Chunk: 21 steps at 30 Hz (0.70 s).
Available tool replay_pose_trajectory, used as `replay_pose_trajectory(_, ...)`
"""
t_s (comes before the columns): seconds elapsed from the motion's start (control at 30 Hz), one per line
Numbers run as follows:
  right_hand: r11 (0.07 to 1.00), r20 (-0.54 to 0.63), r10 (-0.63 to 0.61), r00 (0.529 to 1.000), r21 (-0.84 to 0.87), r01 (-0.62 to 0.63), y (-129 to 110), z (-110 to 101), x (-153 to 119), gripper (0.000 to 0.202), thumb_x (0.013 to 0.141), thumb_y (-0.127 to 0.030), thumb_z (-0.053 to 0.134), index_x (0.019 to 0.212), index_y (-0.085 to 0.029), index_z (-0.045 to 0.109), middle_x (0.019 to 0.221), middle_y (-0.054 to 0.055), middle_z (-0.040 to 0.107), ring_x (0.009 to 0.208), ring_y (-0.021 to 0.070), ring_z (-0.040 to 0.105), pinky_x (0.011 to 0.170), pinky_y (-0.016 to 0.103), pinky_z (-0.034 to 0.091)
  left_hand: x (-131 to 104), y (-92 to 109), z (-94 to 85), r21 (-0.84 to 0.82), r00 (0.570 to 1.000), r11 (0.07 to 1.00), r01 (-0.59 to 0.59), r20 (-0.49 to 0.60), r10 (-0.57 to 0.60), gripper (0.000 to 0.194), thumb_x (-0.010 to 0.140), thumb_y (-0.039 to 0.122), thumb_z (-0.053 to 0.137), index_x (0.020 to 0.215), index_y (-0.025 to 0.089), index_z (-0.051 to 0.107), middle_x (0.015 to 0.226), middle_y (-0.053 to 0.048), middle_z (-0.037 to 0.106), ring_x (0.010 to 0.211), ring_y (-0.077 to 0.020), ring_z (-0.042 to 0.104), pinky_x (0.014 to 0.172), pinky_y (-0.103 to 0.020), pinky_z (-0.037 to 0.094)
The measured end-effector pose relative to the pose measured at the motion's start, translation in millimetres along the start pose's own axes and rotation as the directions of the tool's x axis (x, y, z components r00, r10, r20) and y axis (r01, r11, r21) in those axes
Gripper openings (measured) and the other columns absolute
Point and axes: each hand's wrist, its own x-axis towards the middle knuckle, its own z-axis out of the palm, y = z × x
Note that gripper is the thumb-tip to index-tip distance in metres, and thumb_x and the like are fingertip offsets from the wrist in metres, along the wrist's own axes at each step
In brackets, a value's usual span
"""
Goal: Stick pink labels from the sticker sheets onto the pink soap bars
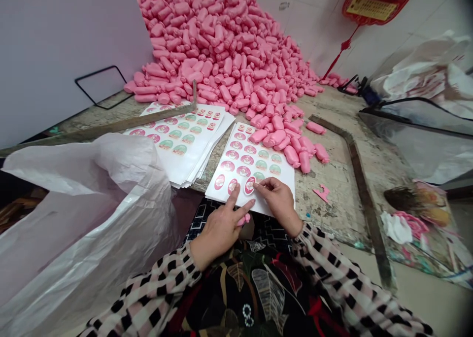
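A stack of white sticker sheets (pixel 240 179) lies at the table's near edge, printed with pink and green oval labels. My right hand (pixel 278 200) pinches the edge of a pink oval sticker (pixel 250 185) in the sheet's front row. My left hand (pixel 222 223) rests at the sheet's near edge, its index and middle fingers stretched over the paper. Its other fingers are curled round a small pink bottle (pixel 244 220), mostly hidden under the palm. A large heap of pink bottles (pixel 229 46) rises behind, some lying on the sheet's back right corner.
Another sheet stack (pixel 185 145) lies left, under a metal bar (pixel 148 116). A translucent plastic bag (pixel 121 204) hangs at the left edge. To the right are a bent metal strip (pixel 356 169), a pink plastic scrap (pixel 321 193) and a brush (pixel 402 198).
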Motion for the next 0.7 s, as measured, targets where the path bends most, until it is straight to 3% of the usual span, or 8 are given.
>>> replay_pose_trajectory(0.13, 0.994, -0.015, 0.007, 1.000, 0.113, -0.005, 2, 1, 2, 0.036, 0.068, -0.055, 0.057, 0.073, -0.019, 0.062, 0.063, -0.002, 0.058, 0.055, 0.0121, 0.047, 0.052, 0.024, 0.034, -9, -1, -8.8, -0.248, 0.995, 0.965, -0.081, -0.071, 0.065, 0.051, 0.084, 0.019, 0.045, 0.134, 0.032, 0.037, 0.147, -0.004, 0.023, 0.124, -0.0221, 0.038, 0.100, -0.037, 0.034)
replay_pose_trajectory(0.23, 0.967, -0.006, -0.002, 1.000, 0.254, 0.003, -2, -5, 1, 0.034, 0.067, -0.052, 0.061, 0.070, -0.018, 0.060, 0.062, -0.002, 0.055, 0.054, 0.0107, 0.044, 0.052, 0.024, 0.034, -11, 5, -21.4, -0.620, 0.988, 0.783, 0.050, -0.081, -0.128, 0.048, 0.082, 0.034, 0.053, 0.129, 0.026, 0.043, 0.123, -0.006, 0.053, 0.109, -0.0195, 0.050, 0.094, -0.035, 0.039)
replay_pose_trajectory(0.27, 0.953, -0.007, -0.013, 1.000, 0.304, 0.014, -6, -8, 0, 0.033, 0.067, -0.051, 0.062, 0.069, -0.018, 0.059, 0.062, -0.002, 0.054, 0.055, 0.0103, 0.043, 0.052, 0.024, 0.034, -9, 8, -26.1, -0.766, 0.974, 0.629, 0.132, -0.018, -0.225, 0.048, 0.082, 0.041, 0.053, 0.126, 0.024, 0.044, 0.111, -0.006, 0.059, 0.095, -0.0174, 0.056, 0.083, -0.031, 0.046)
replay_pose_trajectory(0.33, 0.923, -0.016, -0.046, 0.999, 0.382, 0.048, -17, -14, -6, 0.030, 0.068, -0.047, 0.063, 0.069, -0.017, 0.058, 0.064, -0.002, 0.054, 0.057, 0.0101, 0.043, 0.055, 0.024, 0.035, -2, 13, -34.5, -0.954, 0.939, 0.190, 0.230, 0.166, -0.300, 0.048, 0.086, 0.052, 0.039, 0.121, 0.020, 0.046, 0.090, -0.005, 0.061, 0.064, -0.0117, 0.055, 0.056, -0.024, 0.046)
replay_pose_trajectory(0.4, 0.903, -0.009, -0.088, 0.996, 0.422, 0.083, -31, -21, -16, 0.027, 0.069, -0.044, 0.065, 0.070, -0.017, 0.058, 0.067, -0.001, 0.055, 0.059, 0.0105, 0.044, 0.057, 0.024, 0.036, 8, 16, -40.3, -0.942, 0.912, -0.205, 0.267, 0.316, -0.262, 0.050, 0.084, 0.058, 0.036, 0.109, 0.018, 0.051, 0.075, -0.003, 0.057, 0.054, -0.0089, 0.050, 0.046, -0.019, 0.039)
replay_pose_trajectory(0.47, 0.889, 0.039, -0.132, 0.991, 0.446, 0.101, -43, -26, -27, 0.025, 0.069, -0.041, 0.066, 0.070, -0.017, 0.059, 0.066, -0.001, 0.055, 0.061, 0.0108, 0.044, 0.059, 0.025, 0.036, 18, 17, -42.7, -0.859, 0.892, -0.427, 0.284, 0.400, -0.211, 0.043, 0.082, 0.057, 0.041, 0.100, 0.020, 0.053, 0.069, 0.000, 0.054, 0.052, -0.0086, 0.050, 0.044, -0.018, 0.037)
replay_pose_trajectory(0.57, 0.872, 0.124, -0.177, 0.976, 0.480, 0.097, -52, -29, -42, 0.022, 0.069, -0.037, 0.068, 0.067, -0.017, 0.059, 0.065, -0.001, 0.054, 0.061, 0.0103, 0.044, 0.059, 0.025, 0.036, 28, 19, -42.0, -0.798, 0.881, -0.536, 0.274, 0.432, -0.193, 0.036, 0.082, 0.052, 0.046, 0.097, 0.020, 0.053, 0.069, 0.000, 0.054, 0.050, -0.0091, 0.051, 0.043, -0.019, 0.037)
replay_pose_trajectory(0.7, 0.863, 0.174, -0.176, 0.969, 0.501, 0.067, -49, -25, -48, 0.019, 0.068, -0.034, 0.069, 0.066, -0.018, 0.059, 0.064, -0.002, 0.056, 0.061, 0.0103, 0.046, 0.059, 0.024, 0.037, 31, 24, -40.6, -0.803, 0.874, -0.522, 0.286, 0.442, -0.201, 0.040, 0.085, 0.049, 0.044, 0.101, 0.015, 0.056, 0.065, -0.001, 0.054, 0.050, -0.0097, 0.051, 0.043, -0.020, 0.041)
